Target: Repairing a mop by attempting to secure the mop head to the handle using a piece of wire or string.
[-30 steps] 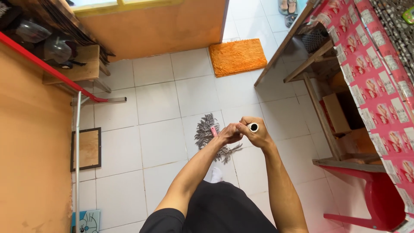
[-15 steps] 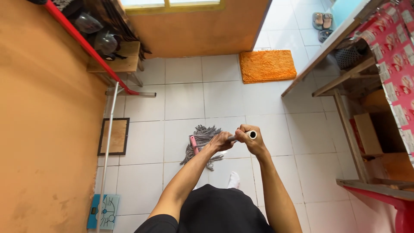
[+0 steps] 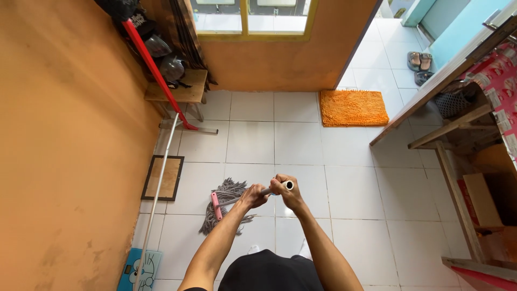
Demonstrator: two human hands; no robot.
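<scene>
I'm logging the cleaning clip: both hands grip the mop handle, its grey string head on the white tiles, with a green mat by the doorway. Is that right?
Not quite: the head view shows the mat by the doorway is orange, not green. The rest holds: the left hand and right hand both grip the mop handle, and the grey string mop head lies on the white tile floor.

Mop [image 3: 229, 200]: grey string head splayed flat on white tiled floor [image 3: 301, 145], pink clamp bar across the strings, grey handle slanting up from it to a white-capped open end.
</scene>
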